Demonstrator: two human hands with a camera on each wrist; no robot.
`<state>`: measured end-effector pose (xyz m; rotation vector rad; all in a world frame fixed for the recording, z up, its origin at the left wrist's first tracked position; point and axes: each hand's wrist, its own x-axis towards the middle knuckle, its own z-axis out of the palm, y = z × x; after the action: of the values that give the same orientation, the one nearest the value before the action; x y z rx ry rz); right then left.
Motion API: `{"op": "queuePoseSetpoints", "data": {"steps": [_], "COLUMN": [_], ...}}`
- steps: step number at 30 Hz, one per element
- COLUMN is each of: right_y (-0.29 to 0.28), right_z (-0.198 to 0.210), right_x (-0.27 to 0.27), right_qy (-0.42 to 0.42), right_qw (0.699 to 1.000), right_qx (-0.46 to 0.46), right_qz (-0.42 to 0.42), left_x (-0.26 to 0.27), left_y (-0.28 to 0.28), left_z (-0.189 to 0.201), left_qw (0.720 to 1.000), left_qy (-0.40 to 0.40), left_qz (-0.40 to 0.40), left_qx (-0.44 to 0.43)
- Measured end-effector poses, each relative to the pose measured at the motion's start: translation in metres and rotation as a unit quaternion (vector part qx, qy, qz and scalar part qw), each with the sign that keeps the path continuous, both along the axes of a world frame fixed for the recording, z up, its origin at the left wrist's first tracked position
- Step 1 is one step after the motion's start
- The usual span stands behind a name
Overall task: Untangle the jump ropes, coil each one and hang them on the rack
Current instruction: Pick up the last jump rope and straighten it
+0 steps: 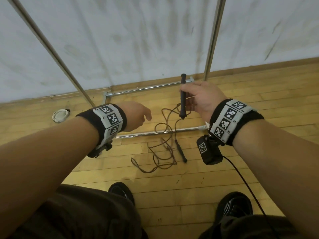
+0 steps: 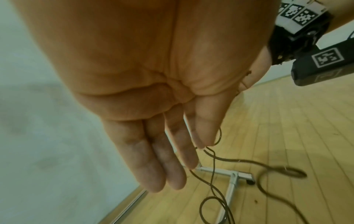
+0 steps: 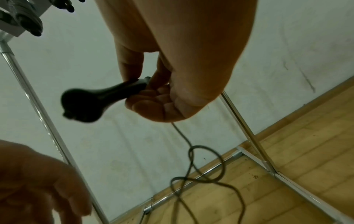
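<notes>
One brown jump rope (image 1: pixel 162 147) is in hand, and it is not yet untangled: most of its cord lies in crossed loops on the wooden floor (image 1: pixel 189 187), across the near base bar of the chrome rack (image 1: pixel 213 37), with its second black handle (image 1: pixel 180 150) lying flat on the boards beside the loops. The right hand (image 1: pixel 201 97) grips the first black handle (image 1: pixel 183 95), fingers and thumb curled round its middle, holding it upright above the floor with the cord trailing down from its lower end. The left hand (image 1: pixel 136 116) is empty, fingers straight and relaxed, reaching toward the hanging cord without touching it as far as the wrist view shows. A coiled white rope (image 1: pixel 59 115) rests on the floor near the rack's far left foot; whether it counts as finished cannot be told, but it is not on the rack. Judged progress: early. Untangling, coiling and hanging of the brown rope all remain, and no rope shows on the visible parts of the rack.
</notes>
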<state>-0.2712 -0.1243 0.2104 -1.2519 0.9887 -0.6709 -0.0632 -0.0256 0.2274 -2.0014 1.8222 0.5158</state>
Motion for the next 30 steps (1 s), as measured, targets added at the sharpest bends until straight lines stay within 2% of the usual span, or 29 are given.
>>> {"op": "queuePoseSetpoints", "data": {"steps": [2, 3, 4, 6, 7, 8, 9, 13, 15, 18, 19, 21, 23, 26, 28, 30], "right_y": [0.0, 0.002, 0.004, 0.011, 0.015, 0.02, 0.024, 0.03, 0.025, 0.015, 0.012, 0.013, 0.02, 0.03, 0.031, 0.03], "right_z": [0.006, 0.008, 0.011, 0.015, 0.017, 0.018, 0.018, 0.018, 0.017, 0.022, 0.026, 0.033, 0.039, 0.042, 0.039, 0.03], "right_x": [0.003, 0.006, 0.008, 0.014, 0.018, 0.022, 0.026, 0.03, 0.027, 0.025, 0.026, 0.029, 0.035, 0.041, 0.041, 0.038], "right_qy": [-0.015, -0.021, -0.028, -0.041, -0.041, -0.032, -0.019, 0.055, 0.081, 0.081, 0.061, 0.022, -0.023, -0.087, -0.079, -0.022], "right_qw": [1.0, 1.0, 1.0, 0.998, 0.996, 0.993, 0.989, 0.968, 0.966, 0.977, 0.981, 0.986, 0.983, 0.972, 0.971, 0.969], "right_qx": [0.0, -0.003, -0.008, -0.024, -0.038, -0.056, -0.078, -0.156, -0.174, -0.184, -0.171, -0.13, -0.081, 0.01, 0.017, 0.0], "right_qz": [-0.01, -0.009, -0.002, 0.035, 0.064, 0.095, 0.122, 0.19, 0.172, 0.074, 0.064, 0.098, 0.165, 0.217, 0.224, 0.248], "left_x": [0.005, 0.006, 0.005, -0.001, -0.003, -0.005, -0.006, 0.0, 0.005, 0.009, 0.008, 0.002, -0.006, -0.012, -0.009, 0.0], "left_y": [-0.005, -0.008, -0.01, -0.013, -0.015, -0.016, -0.017, -0.015, -0.012, -0.006, -0.003, 0.003, 0.006, 0.001, -0.002, -0.003], "left_z": [0.004, 0.005, 0.006, 0.008, 0.008, 0.007, 0.007, 0.006, 0.008, 0.015, 0.019, 0.03, 0.042, 0.063, 0.08, 0.1], "left_qw": [0.996, 0.985, 0.957, 0.853, 0.81, 0.787, 0.778, 0.777, 0.766, 0.76, 0.761, 0.751, 0.726, 0.667, 0.637, 0.612], "left_qy": [0.043, 0.115, 0.222, 0.43, 0.493, 0.529, 0.547, 0.547, 0.55, 0.56, 0.572, 0.61, 0.649, 0.705, 0.718, 0.722], "left_qz": [0.032, 0.075, 0.139, 0.26, 0.285, 0.287, 0.276, 0.259, 0.276, 0.281, 0.266, 0.235, 0.22, 0.229, 0.25, 0.262], "left_qx": [-0.065, -0.101, -0.126, -0.138, -0.138, -0.138, -0.14, -0.17, -0.186, -0.172, -0.15, -0.089, -0.049, -0.075, -0.129, -0.187]}}
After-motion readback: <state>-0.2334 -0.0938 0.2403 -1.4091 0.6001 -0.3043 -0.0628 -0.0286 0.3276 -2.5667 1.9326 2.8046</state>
